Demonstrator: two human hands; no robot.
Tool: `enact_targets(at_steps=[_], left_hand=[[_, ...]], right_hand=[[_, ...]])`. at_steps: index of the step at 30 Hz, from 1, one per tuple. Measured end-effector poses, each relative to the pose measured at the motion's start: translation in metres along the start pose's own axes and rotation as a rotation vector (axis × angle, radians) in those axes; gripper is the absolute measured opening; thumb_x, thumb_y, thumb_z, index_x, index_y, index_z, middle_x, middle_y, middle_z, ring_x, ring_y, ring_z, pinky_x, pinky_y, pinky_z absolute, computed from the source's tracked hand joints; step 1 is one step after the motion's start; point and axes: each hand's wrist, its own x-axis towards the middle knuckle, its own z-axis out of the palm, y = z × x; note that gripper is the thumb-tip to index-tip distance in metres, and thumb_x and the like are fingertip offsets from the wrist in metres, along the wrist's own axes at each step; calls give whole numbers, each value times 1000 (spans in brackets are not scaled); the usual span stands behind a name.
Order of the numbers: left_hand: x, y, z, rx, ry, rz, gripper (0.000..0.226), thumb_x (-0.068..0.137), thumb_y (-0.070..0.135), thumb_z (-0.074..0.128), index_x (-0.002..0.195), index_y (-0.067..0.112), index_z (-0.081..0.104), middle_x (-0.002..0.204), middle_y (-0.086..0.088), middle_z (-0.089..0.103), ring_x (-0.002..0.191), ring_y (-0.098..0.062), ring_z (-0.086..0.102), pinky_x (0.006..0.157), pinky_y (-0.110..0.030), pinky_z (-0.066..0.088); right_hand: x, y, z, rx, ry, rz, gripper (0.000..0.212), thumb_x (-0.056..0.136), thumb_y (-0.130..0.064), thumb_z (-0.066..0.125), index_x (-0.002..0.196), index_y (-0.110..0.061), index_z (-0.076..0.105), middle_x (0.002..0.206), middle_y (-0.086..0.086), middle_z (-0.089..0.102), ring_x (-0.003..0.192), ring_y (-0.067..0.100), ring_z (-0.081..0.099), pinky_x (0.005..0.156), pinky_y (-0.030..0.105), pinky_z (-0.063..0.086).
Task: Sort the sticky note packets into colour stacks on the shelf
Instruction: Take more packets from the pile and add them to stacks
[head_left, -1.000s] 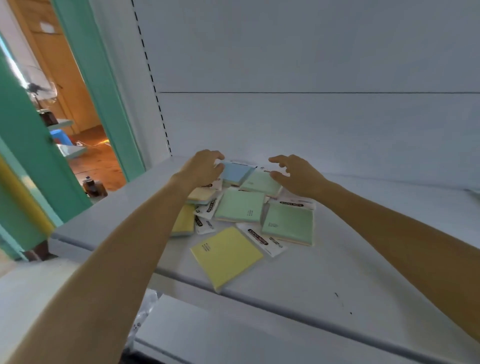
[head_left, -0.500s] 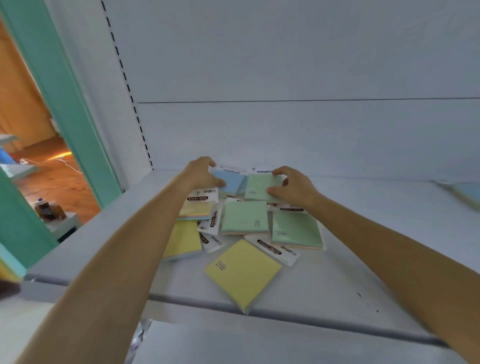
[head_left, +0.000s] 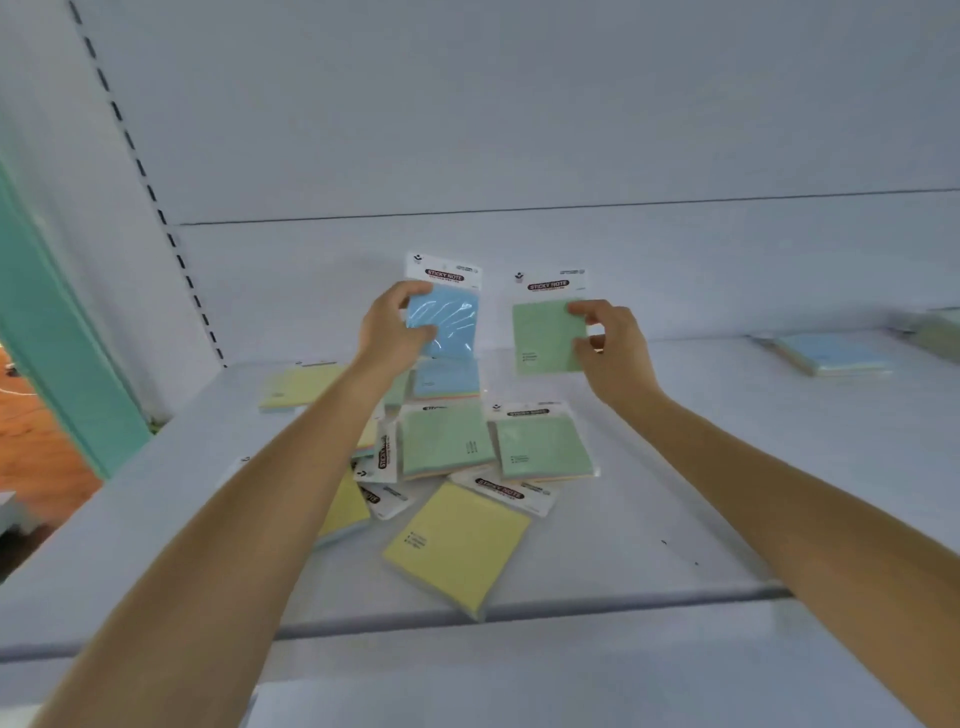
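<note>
Left grip: left hand (head_left: 389, 325) curled round a square blue sticky note packet (head_left: 448, 322) in clear plastic with a white header card; thumb on the front face, fingers behind the left edge.
Right grip: right hand (head_left: 613, 348) pinching a square green sticky note packet (head_left: 543, 338) with the same white header card; thumb and forefinger narrow on its right edge, other fingers loosely curled.
Held packets: both upright, header cards uppermost, raised above the back of the loose heap of packets (head_left: 447, 441); side by side without touching, blue to the left of green.
Heap: lying on the white metal shelf (head_left: 649, 519); two green packets side by side in the middle, a blue one behind them, yellow ones at the front and left, several overlapping.
Left of the heap, toward the back: a flat yellow stack (head_left: 301, 387), just apart from it.
Right of the heap, well apart: a flat blue stack (head_left: 831, 353); past that, something greenish at the picture's edge, too blurred to name.
</note>
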Motion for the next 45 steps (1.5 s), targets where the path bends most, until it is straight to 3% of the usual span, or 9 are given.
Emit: enact_targets(at_steps=[4,8,12,17,21,28,32,37,45], left_hand=[[0,19,31,-78,-60,14,48,76,-2,62,121,17,55,108,1,50,96,-18,51,85,-31,46],[-10,54,75,-127,-95,34,50,76,-2,63,121,16,55,107,-1,49,94,-17,50,66,-13,47],[-28,97,134,-173,-134,37,50,74,0,66,121,14,56,108,-3,47,100,-14,47,89,-29,44],[-55,143,217,-236,-145,1,48,73,5,70,119,14,56,107,-3,49,100,-15,48,83,-28,44],[-76,172,277,-277,-139,-48,49,73,7,72,119,10,55,106,-3,49,98,-16,49,84,-30,44],[-76,207,329,-331,-163,-180,42,84,-1,46,124,8,53,84,1,45,87,-21,48,75,-30,47],[-63,214,346,-302,-188,-172,46,83,-7,42,126,7,52,102,-8,49,90,-22,50,89,-38,50],[-45,212,368,-231,-257,-167,47,84,-6,46,129,5,49,104,-10,50,94,-24,52,101,-46,47],[-22,197,390,50,-357,-146,46,86,1,49,132,8,47,131,-17,54,121,-30,52,104,-32,38]], right_hand=[[-11,20,-49,-21,111,61,40,87,2,42,122,-14,52,124,14,45,84,20,54,75,25,41],[-31,54,-106,-92,143,95,39,87,2,43,120,-16,54,112,4,42,83,21,55,74,26,41],[-45,93,-165,-143,170,100,39,87,3,44,119,-15,55,108,1,39,80,23,55,74,25,40],[-57,149,-243,-136,110,106,37,86,2,45,118,-15,53,116,10,45,82,23,57,70,24,44],[-61,188,-297,-113,89,103,38,85,3,47,119,-14,51,119,13,43,85,24,56,59,3,45],[-51,208,-336,-93,-36,59,39,85,3,46,118,-17,51,110,2,39,83,25,58,77,33,49],[-43,223,-348,-94,-47,50,38,85,0,47,116,-21,51,111,0,40,80,22,56,76,31,48],[-36,237,-356,-132,-39,73,36,86,-1,47,118,-18,50,111,0,40,81,22,55,75,28,42],[-24,247,-353,-169,-64,20,35,86,1,47,118,-14,51,109,1,40,72,14,51,62,12,39]])
